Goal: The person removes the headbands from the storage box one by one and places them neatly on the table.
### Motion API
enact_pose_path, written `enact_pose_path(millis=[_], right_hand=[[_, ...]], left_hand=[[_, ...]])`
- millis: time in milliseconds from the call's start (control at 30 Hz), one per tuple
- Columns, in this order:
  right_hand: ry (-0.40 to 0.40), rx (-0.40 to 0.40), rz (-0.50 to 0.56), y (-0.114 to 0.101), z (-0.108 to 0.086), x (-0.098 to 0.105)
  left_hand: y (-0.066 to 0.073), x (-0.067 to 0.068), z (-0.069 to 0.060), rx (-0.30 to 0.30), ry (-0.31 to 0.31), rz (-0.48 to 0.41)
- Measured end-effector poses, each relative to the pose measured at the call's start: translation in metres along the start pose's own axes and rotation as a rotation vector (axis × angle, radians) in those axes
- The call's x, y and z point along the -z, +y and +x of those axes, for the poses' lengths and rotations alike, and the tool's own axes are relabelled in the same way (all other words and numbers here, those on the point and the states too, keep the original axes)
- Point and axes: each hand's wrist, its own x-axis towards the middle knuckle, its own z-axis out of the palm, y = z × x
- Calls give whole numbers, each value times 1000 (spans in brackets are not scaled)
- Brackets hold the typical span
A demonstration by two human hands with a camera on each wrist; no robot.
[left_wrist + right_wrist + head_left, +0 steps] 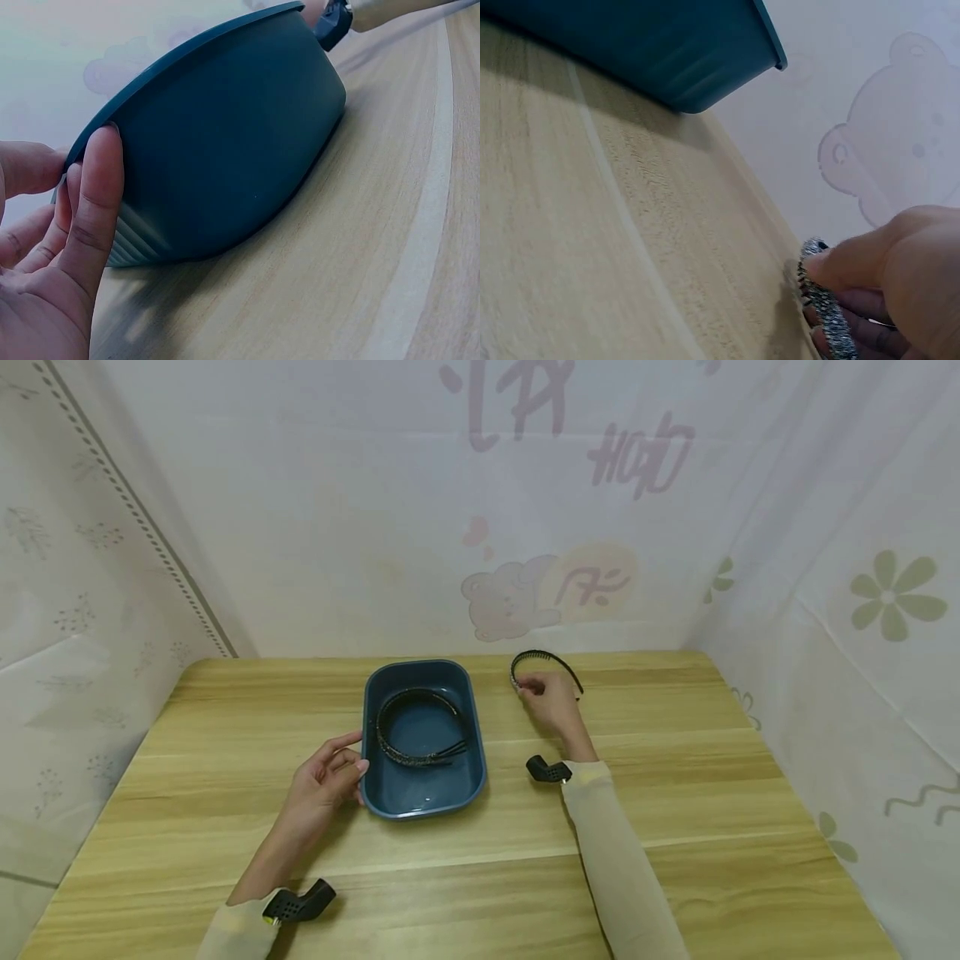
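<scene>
A dark blue plastic basin stands on the table, with black, sparkly headbands lying in it; how many overlap there I cannot tell. My left hand grips the basin's left rim, thumb on the inner side and fingers against the outer wall, as the left wrist view shows. To the right of the basin, my right hand pinches one side of a black toothed headband. Its glittery outer face shows between thumb and fingers in the right wrist view.
The wooden table ends at a printed white cloth behind, with more cloth at both sides. A black wrist camera sits on the left cuff, another wrist camera on the right cuff.
</scene>
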Motion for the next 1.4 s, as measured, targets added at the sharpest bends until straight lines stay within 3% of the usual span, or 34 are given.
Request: enact_pose_path(millis=[400, 867, 967, 1133, 1400], right_hand=[[-114, -3, -28, 1, 3, 8], [-41, 57, -15, 6, 4, 4], [-38, 39, -11, 5, 3, 6], [-61, -6, 21, 1, 2, 9], [-124, 0, 79, -6, 2, 13]], left_hand=[[0, 0, -1, -9, -4, -8], [3, 1, -2, -4, -7, 2], [3, 0, -2, -5, -8, -1], [3, 0, -1, -11, -14, -5], [3, 0, -1, -6, -9, 1]])
